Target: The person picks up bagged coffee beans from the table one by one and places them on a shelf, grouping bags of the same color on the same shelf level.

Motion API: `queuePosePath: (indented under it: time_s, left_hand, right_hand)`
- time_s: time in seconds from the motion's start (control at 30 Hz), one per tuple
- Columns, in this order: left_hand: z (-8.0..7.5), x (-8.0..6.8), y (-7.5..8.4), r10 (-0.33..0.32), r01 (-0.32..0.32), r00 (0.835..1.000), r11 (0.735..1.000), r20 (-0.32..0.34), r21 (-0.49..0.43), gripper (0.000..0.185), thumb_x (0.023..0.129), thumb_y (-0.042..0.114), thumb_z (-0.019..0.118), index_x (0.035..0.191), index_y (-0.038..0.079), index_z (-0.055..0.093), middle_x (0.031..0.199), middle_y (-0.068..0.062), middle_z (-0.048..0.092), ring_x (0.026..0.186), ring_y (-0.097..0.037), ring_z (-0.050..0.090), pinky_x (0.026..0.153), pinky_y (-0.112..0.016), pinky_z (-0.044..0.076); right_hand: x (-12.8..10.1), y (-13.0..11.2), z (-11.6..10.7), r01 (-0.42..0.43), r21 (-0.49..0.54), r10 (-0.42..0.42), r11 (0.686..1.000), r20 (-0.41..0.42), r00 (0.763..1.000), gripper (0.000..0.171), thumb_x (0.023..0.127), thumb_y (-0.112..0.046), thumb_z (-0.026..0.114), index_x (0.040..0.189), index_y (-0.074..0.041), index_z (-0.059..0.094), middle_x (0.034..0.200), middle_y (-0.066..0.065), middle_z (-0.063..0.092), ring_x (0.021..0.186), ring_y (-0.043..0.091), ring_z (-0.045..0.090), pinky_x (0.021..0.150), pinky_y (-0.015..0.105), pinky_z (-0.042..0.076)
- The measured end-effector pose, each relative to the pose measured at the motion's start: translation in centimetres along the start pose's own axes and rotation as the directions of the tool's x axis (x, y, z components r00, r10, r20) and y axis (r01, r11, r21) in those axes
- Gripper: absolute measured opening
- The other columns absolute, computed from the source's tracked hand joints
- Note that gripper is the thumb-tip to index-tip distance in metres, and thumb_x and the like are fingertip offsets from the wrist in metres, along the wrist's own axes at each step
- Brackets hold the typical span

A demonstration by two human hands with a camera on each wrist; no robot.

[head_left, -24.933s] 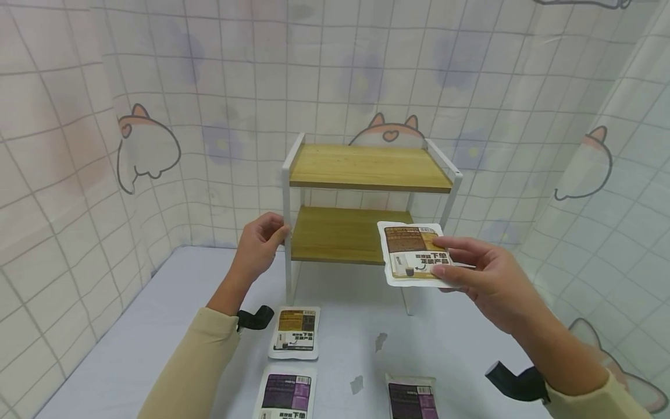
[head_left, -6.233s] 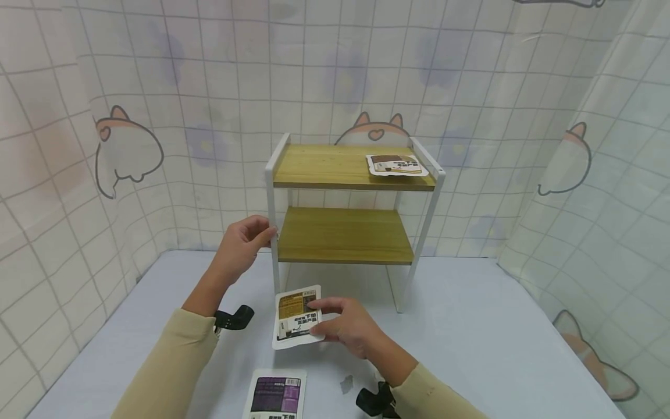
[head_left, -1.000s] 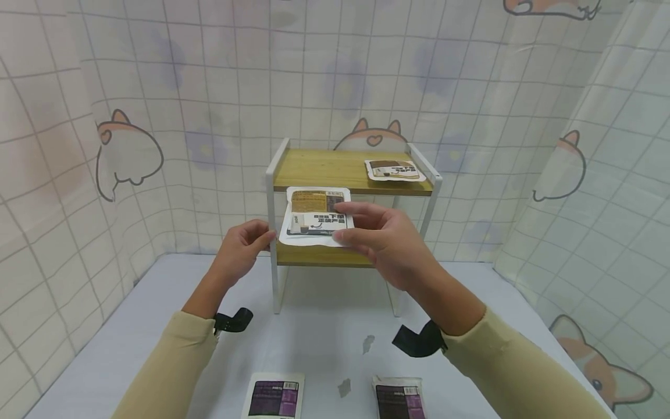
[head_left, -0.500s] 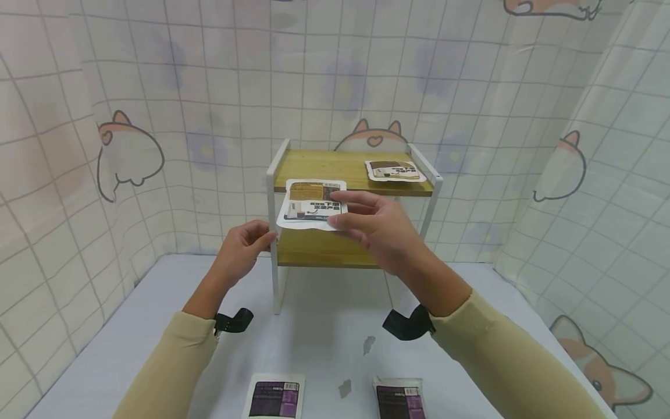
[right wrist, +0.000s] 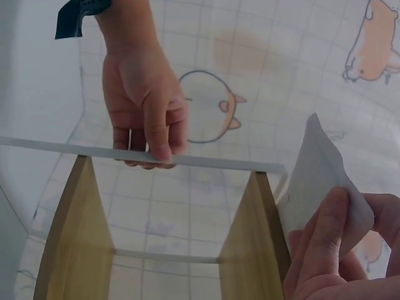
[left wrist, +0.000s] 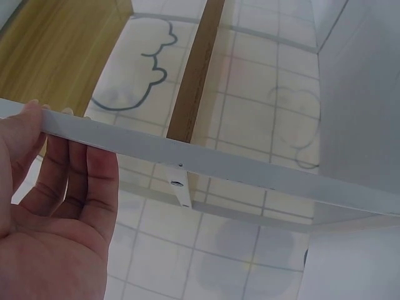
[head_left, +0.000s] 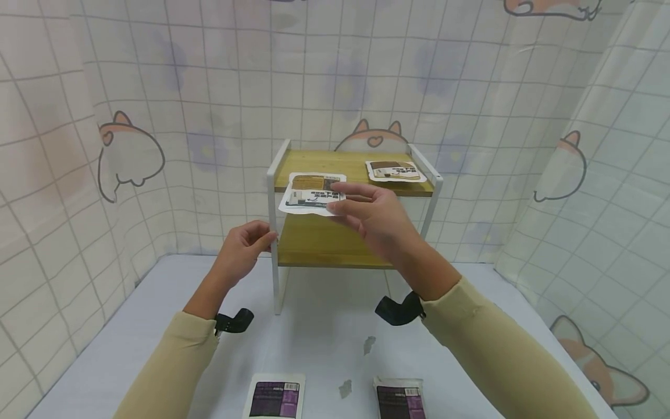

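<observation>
My right hand (head_left: 381, 218) pinches the right edge of a flat white packet (head_left: 309, 199) with a brown and yellow printed label. The packet is held at the front left of the top board (head_left: 319, 158) of a two-tier shelf rack, overlapping its front edge in the head view. In the right wrist view the packet (right wrist: 312, 181) shows its plain white back. My left hand (head_left: 242, 250) grips the rack's white left front post (head_left: 273, 203), thumb and fingers on either side in the left wrist view. A similar packet (head_left: 395, 171) lies on the top board's right side.
Two packets with purple labels, a left one (head_left: 274, 398) and a right one (head_left: 400, 400), lie on the white table near the bottom of the head view. The lower board (head_left: 324, 241) sits beneath. A patterned curtain (head_left: 220, 87) surrounds the table.
Earlier, a brown-label packet went onto the top board's right side. The yellow-label packet was then lifted from the table, and has just risen further towards the top board. The left hand stays on the post.
</observation>
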State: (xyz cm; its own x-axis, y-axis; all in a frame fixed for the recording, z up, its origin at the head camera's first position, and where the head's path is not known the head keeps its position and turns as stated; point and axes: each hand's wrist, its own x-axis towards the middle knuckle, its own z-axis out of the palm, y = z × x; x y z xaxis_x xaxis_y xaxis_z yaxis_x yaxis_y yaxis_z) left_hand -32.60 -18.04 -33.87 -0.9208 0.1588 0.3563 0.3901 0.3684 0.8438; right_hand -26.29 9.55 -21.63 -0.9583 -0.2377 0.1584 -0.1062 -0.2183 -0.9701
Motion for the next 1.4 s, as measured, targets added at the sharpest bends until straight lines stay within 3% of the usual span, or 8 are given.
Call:
queuePosePath:
  time_s: [0.13,0.4,0.7,1.4]
  left_hand:
    - [0.0,0.0,0.0,-0.006,0.006,1.000,1.000,-0.003,0.009,0.035,0.103,0.036,0.063,0.122,0.008,0.068,0.117,-0.011,0.071,0.104,-0.026,0.065,0.090,-0.024,0.055]
    - [0.0,0.0,0.0,-0.013,0.013,1.000,1.000,-0.007,0.011,0.033,0.102,0.038,0.063,0.120,0.011,0.069,0.116,-0.011,0.071,0.103,-0.026,0.064,0.099,-0.043,0.055]
    - [0.0,-0.1,0.0,-0.020,0.020,1.000,1.000,-0.005,0.017,0.036,0.102,0.039,0.062,0.122,0.010,0.069,0.117,-0.010,0.071,0.105,-0.025,0.065,0.092,-0.025,0.055]
    - [0.1,0.0,-0.3,-0.003,0.003,1.000,1.000,-0.003,0.003,0.039,0.102,0.038,0.063,0.123,0.006,0.067,0.117,-0.012,0.071,0.105,-0.027,0.065,0.095,-0.034,0.056]
  right_hand:
    - [0.4,-0.1,0.0,0.002,-0.004,-0.002,1.000,-0.007,1.000,0.038,0.094,-0.001,0.071,0.132,-0.003,0.067,0.153,0.002,0.047,0.124,0.026,0.063,0.096,0.030,0.057]
    - [1.1,-0.2,0.1,-0.006,-0.008,0.006,1.000,-0.041,0.999,0.036,0.093,-0.004,0.073,0.130,-0.006,0.069,0.150,0.004,0.049,0.120,0.026,0.065,0.093,0.028,0.058]
    - [1.6,-0.3,0.3,-0.015,0.018,0.017,1.000,-0.072,0.997,0.035,0.092,-0.002,0.074,0.127,-0.004,0.071,0.146,0.006,0.052,0.119,0.027,0.065,0.092,0.029,0.059]
    - [2.4,-0.2,0.7,-0.007,0.034,0.011,0.999,-0.109,0.994,0.033,0.090,-0.003,0.077,0.123,-0.001,0.071,0.138,0.010,0.057,0.115,0.027,0.067,0.090,0.029,0.060]
